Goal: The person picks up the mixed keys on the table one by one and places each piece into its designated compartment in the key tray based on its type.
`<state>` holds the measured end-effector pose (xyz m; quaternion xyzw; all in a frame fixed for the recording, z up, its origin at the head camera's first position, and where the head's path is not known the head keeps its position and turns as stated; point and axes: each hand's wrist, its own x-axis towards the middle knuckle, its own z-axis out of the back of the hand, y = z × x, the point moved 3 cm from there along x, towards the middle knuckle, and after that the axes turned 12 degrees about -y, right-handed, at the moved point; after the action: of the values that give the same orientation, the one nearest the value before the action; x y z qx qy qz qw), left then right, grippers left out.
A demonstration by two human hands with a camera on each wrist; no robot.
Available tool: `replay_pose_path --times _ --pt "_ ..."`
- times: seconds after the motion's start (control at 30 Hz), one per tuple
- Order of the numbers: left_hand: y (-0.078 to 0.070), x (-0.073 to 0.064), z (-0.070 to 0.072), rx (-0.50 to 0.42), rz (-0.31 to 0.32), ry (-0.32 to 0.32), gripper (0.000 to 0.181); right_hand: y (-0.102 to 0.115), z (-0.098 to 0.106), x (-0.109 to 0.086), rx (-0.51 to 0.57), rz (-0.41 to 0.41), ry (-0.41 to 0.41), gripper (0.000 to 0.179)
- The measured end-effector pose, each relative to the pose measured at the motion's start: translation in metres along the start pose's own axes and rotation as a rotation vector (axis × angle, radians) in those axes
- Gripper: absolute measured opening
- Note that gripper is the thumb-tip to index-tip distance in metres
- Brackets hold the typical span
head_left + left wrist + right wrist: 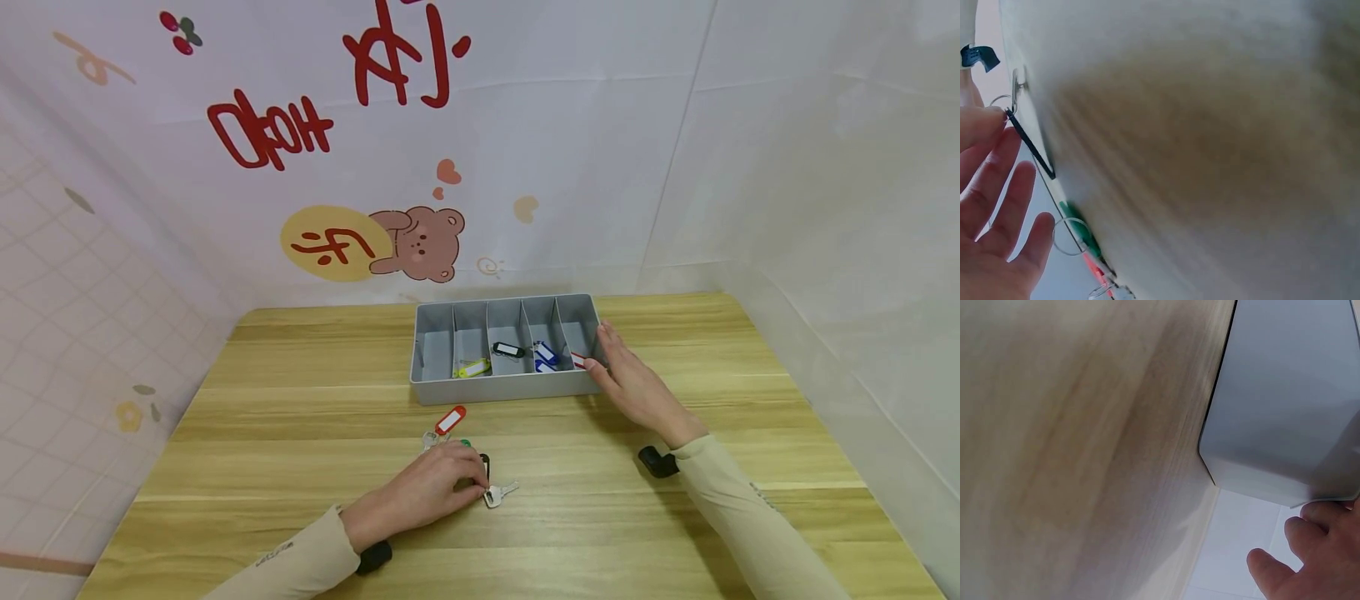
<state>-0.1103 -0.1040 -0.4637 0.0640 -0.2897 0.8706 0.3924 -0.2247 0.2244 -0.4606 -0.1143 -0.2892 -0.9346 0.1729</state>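
My left hand (429, 490) pinches a black key tag (1030, 145) at its ring end between thumb and forefinger, low over the table. A silver key (499, 495) on that ring lies just right of the fingertips. Partly behind the hand are a green key tag (1079, 222) and a red key tag (450, 420) with its key. My right hand (637, 390) rests against the right end of the grey divided tray (495, 389), fingers extended along the side wall and thumb at the front corner.
Inside the tray's compartments lie a yellow tag (473, 368), a black tag (508, 350), blue tags (546, 353) and a red tag (578, 360); the leftmost one holds none. The tray stands near the table's back edge, before a printed wall cloth (570, 167).
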Motion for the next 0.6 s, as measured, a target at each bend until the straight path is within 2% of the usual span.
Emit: replay_pose_path --times 0.6 --pt "-0.002 0.011 0.019 -0.179 0.042 -0.166 0.005 0.000 0.000 0.001 0.011 0.005 0.002 0.072"
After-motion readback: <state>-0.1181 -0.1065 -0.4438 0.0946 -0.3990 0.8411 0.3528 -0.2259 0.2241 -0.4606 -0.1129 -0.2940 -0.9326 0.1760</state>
